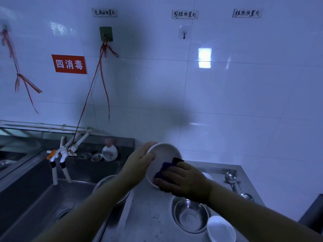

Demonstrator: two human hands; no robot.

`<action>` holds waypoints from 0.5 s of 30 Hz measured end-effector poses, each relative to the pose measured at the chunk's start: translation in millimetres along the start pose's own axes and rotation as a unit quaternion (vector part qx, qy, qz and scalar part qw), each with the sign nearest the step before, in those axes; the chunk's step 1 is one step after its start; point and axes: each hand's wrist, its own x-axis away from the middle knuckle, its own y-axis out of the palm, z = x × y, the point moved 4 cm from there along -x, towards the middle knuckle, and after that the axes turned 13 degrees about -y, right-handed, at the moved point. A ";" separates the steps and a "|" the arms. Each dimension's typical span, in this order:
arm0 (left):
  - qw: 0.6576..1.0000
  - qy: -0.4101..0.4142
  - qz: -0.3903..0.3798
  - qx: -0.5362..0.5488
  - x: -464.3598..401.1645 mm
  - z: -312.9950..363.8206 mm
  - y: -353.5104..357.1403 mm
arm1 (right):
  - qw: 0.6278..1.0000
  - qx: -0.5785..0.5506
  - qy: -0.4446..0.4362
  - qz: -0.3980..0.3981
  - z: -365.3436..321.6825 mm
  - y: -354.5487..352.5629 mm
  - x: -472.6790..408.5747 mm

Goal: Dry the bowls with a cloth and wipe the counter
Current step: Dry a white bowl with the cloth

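Observation:
I hold a white bowl tilted on its side above the steel counter, its inside facing me. My left hand grips its left rim. My right hand presses a dark blue cloth into the lower part of the bowl. On the counter below sit a steel bowl and a small white bowl. Part of another white dish shows behind my right hand.
A deep steel sink lies to the left with white taps over it and a steel basin at its right edge. A soap bottle stands on the back ledge. Two ladles lie at the counter's right.

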 end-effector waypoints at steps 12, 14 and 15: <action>0.987 0.020 0.103 0.118 15.9 -4.2 22.1 | 0.964 -0.029 0.258 0.065 -1.1 3.2 -28.5; 0.990 0.035 0.118 0.068 14.6 -2.5 17.3 | 0.963 -0.041 0.260 0.063 -5.9 2.6 -29.3; 0.992 0.036 0.118 0.036 13.5 -2.0 14.4 | 0.965 -0.043 0.251 0.059 -7.4 2.1 -28.1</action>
